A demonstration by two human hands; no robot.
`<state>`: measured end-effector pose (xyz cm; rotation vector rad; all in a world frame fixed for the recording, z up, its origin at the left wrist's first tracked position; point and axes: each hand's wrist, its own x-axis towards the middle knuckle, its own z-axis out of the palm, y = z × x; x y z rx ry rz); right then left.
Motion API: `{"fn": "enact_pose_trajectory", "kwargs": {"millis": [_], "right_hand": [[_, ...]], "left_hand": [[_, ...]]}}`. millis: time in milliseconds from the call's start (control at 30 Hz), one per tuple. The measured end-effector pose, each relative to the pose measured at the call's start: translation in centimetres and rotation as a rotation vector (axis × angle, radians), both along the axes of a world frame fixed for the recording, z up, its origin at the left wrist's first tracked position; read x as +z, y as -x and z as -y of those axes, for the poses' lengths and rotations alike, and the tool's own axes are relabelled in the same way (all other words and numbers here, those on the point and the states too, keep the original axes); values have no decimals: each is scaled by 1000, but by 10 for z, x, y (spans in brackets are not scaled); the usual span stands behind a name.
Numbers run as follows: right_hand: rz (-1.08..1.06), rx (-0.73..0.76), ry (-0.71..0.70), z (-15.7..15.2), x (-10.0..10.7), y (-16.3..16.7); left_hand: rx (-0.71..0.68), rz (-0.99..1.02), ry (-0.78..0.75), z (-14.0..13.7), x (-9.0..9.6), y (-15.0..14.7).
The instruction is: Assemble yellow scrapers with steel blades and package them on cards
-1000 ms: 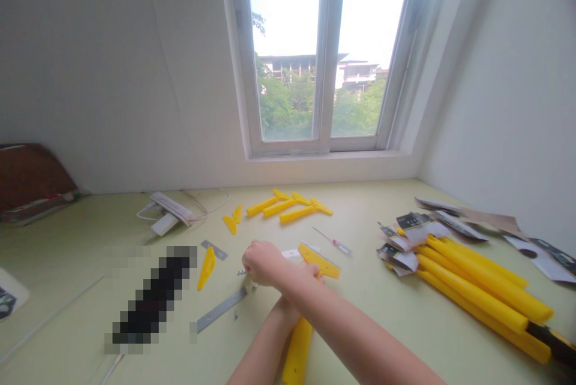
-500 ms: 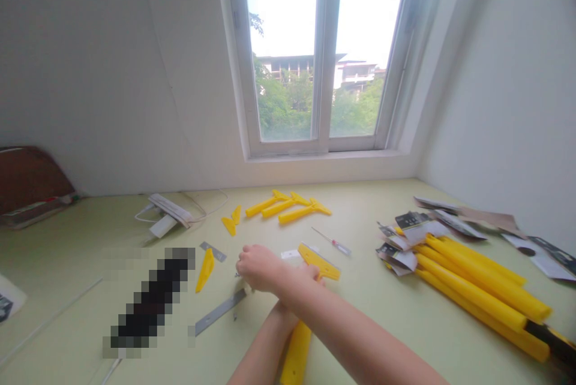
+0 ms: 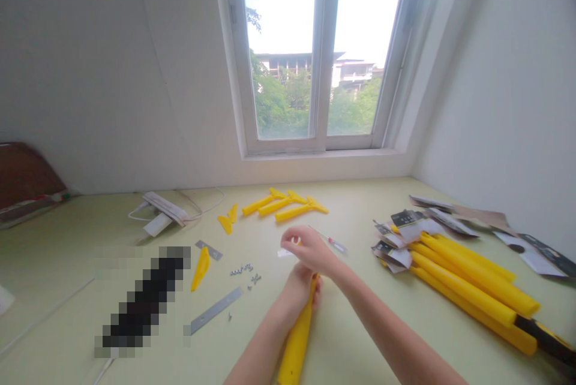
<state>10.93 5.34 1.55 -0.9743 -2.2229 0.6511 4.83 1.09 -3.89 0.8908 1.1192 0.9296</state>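
My left hand [image 3: 299,292] is wrapped round the yellow handle [image 3: 297,343] of a scraper, near its head end. Above it, my right hand [image 3: 310,247] is curled with thumb and fingertips drawn together. Whatever it pinches is too small or hidden to make out. The scraper's head is mostly covered by this hand. Small screws [image 3: 243,269] lie in a loose cluster to the left, above a long metal blade [image 3: 216,311]. A yellow blade cover [image 3: 200,268] rests beside a shorter metal blade [image 3: 209,250].
Several yellow scrapers [image 3: 292,212] lie near the window wall, with two small yellow pieces [image 3: 225,224] beside them. A screwdriver [image 3: 335,244] lies right of my hands. Long yellow handles [image 3: 468,283] with card packaging [image 3: 414,226] are piled at right. A power strip [image 3: 164,211] sits back left.
My right hand has moved from over the screws rightward to the scraper head, uncovering the screws. My left hand keeps its hold on the scraper.
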Motion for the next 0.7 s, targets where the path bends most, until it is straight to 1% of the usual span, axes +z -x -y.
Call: {"fn": "enact_pose_trajectory", "kwargs": {"millis": [67,100,167,267,333,500,600,700], "right_hand": [[-106,-143,119,-8,-7,-30],[-143,-154,166,-11,-11,-41],[-212,-108,266,-13,-19,-56],[-289,-25,371,-10,-26,-59],[-298,-30,383,-7,-27,-55],[-316,-81,357,-3,-27,-50],[-357,-125,392,-1,-31,-50],[-381,-158,461,0,-33,-48]], "left_hand": [[-14,7,-18,2,-3,0],[-20,10,-30,2,-3,0],[-28,15,-49,3,-4,0],[-30,11,-67,4,-2,1],[-27,5,-69,5,-1,1],[-38,-4,-65,7,1,0],[-42,-4,-79,7,-1,-1],[-37,-2,-84,6,-1,-2]]}}
